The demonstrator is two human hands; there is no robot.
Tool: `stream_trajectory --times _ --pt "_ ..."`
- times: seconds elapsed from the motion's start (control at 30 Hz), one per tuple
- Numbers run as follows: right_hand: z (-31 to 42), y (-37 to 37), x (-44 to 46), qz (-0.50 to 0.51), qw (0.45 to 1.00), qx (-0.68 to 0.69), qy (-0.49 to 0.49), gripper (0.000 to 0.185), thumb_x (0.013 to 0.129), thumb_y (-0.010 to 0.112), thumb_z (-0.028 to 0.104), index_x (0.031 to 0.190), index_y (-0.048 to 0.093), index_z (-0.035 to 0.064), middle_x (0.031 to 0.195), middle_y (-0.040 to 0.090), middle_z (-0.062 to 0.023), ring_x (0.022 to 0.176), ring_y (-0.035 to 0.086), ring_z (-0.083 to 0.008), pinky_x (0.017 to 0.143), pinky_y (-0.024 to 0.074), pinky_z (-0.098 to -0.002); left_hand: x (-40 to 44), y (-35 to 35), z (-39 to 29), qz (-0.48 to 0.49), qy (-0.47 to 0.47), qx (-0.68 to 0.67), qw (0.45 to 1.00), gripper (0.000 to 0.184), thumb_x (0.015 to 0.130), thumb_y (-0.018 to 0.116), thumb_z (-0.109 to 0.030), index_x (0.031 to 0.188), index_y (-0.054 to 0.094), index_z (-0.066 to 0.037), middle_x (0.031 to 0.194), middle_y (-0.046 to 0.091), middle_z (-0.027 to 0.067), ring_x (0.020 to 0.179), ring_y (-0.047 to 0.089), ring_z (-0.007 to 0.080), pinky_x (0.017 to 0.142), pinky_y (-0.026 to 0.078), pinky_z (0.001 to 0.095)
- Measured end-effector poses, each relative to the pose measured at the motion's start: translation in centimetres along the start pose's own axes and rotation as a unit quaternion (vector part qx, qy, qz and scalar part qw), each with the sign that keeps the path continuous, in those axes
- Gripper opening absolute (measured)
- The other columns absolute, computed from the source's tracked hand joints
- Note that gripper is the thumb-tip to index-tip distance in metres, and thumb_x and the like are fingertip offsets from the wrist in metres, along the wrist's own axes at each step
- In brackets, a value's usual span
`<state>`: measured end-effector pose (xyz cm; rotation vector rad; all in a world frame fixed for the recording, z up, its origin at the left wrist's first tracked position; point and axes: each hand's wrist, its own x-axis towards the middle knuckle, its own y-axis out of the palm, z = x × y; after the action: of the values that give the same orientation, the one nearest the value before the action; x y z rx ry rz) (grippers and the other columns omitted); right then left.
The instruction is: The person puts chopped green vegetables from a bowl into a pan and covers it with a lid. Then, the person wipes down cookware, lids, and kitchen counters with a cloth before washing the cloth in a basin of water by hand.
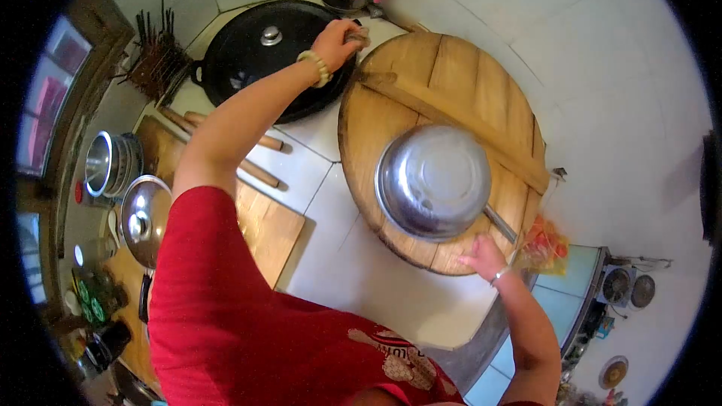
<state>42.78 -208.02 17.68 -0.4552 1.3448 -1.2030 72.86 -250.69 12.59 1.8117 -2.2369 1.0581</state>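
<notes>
The bowl [432, 182] lies upside down on the wooden lid [444, 98], beside the lid's crossbar, a metal handle [501, 224] jutting out near its rim. A bump from the right hand [485, 257] could slide the bowl, and tilting the lid could tip it off. The left hand [338, 43], reaching over the black lid [259, 60], has its grip closed on a small brownish thing [360, 37]; a loose pinch could drop it. The right grip is partly open, nothing visible in it; whether it touches the wooden lid, I cannot tell.
</notes>
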Motion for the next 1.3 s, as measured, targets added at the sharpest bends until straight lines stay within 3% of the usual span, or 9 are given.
stream_trajectory --times 0.47,0.6,0.7,0.77,0.87,1.0,1.07,1.13,1.3 --pt "-1.5 0.3 1.3 0.032 0.999 0.026 -0.011 0.043 0.056 0.075 0.039 0.063 0.053 0.0032 0.072 0.054 -0.0168 0.075 0.051 -0.0339 0.069 0.0411 -0.0419 14.2 14.7 10.1 0.175 0.203 0.319 0.909 0.013 0.079 0.045 -0.012 0.086 0.056 -0.009 0.089 0.057 0.0103 0.092 0.051 0.0274 0.077 0.045 0.0361" --pt "0.3 -1.3 1.4 0.067 0.998 -0.014 0.006 0.04 0.061 0.073 0.036 0.079 0.061 0.0015 0.085 0.058 -0.0196 0.087 0.053 -0.0354 0.079 0.0428 -0.0411 15.8 15.9 11.5 0.161 0.15 0.346 0.912 0.017 0.082 0.043 -0.012 0.089 0.057 -0.006 0.091 0.058 0.0159 0.088 0.058 0.0326 0.072 0.049 0.0404" --pt "-1.4 0.0 1.4 0.062 0.998 -0.018 -0.005 0.041 0.064 0.072 0.032 0.091 0.061 0.0026 0.09 0.059 -0.0199 0.093 0.053 -0.036 0.082 0.0429 -0.0413 17.0 17.2 12.5 0.202 -0.035 0.4 0.893 0.021 0.084 0.042 -0.013 0.093 0.059 -0.006 0.097 0.06 0.0206 0.087 0.061 0.0348 0.076 0.049 0.0381" --pt "-1.7 0.3 1.6 0.048 0.999 -0.018 0.0 0.041 0.065 0.072 0.029 0.094 0.06 0.0035 0.091 0.059 -0.0195 0.094 0.053 -0.0362 0.082 0.0431 -0.0417 17.6 16.6 10.8 0.294 -0.195 0.364 0.862 0.029 0.068 0.067 -0.013 0.095 0.065 -0.004 0.112 0.057 0.0157 0.098 0.059 0.0273 0.079 0.05 0.0367" --pt "0.5 -1.6 1.5 0.069 0.997 -0.011 0.024 0.047 0.063 0.073 0.025 0.101 0.057 0.0033 0.097 0.057 -0.0201 0.095 0.053 -0.0373 0.082 0.0436 -0.0426 19.0 16.8 8.4 0.436 -0.214 0.431 0.76 0.035 0.058 0.073 -0.014 0.091 0.067 -0.004 0.109 0.06 0.0131 0.097 0.06 0.0243 0.077 0.05 0.038" --pt "1.1 -2.0 2.0 0.073 0.995 -0.008 0.063 0.054 0.062 0.074 0.021 0.107 0.052 0.0027 0.105 0.054 -0.0217 0.096 0.053 -0.0385 0.082 0.0448 -0.0433 21.3 22.0 16.6 0.481 -0.236 0.431 0.727 0.039 0.058 0.073 -0.015 0.095 0.066 -0.007 0.11 0.059 0.0096 0.101 0.056 0.0239 0.081 0.047 0.0395" --pt "0.7 -1.9 2.0 0.085 0.992 -0.018 0.092 0.056 0.062 0.075 0.021 0.109 0.05 0.0027 0.107 0.052 -0.0223 0.096 0.053 -0.0386 0.081 0.0452 -0.0435 21.7 22.9 16.5 0.517 -0.108 0.521 0.67 0.047 0.056 0.075 -0.016 0.101 0.064 -0.008 0.115 0.056 0.0082 0.107 0.051 0.0259 0.086 0.043 0.0402" --pt "0.7 -1.9 1.9 0.109 0.989 -0.042 0.086 0.058 0.063 0.074 0.02 0.112 0.048 0.0033 0.109 0.051 -0.0228 0.097 0.053 -0.0386 0.08 0.046 -0.0436 20.4 22.9 16.3 0.384 -0.091 0.505 0.768 0.05 0.06 0.072 -0.021 0.107 0.061 -0.009 0.118 0.054 0.0105 0.111 0.047 0.0282 0.089 0.04 0.0398" --pt "-2.6 1.0 1.1 0.07 0.994 -0.068 0.039 0.055 0.063 0.072 0.021 0.11 0.05 0.0038 0.101 0.055 -0.0232 0.092 0.055 -0.0385 0.077 0.0472 -0.0439 18.7 23.6 14.3 0.337 -0.008 0.345 0.876 0.043 0.079 0.052 -0.031 0.109 0.057 0.001 0.124 0.047 0.0197 0.113 0.047 0.0309 0.094 0.039 0.0371"
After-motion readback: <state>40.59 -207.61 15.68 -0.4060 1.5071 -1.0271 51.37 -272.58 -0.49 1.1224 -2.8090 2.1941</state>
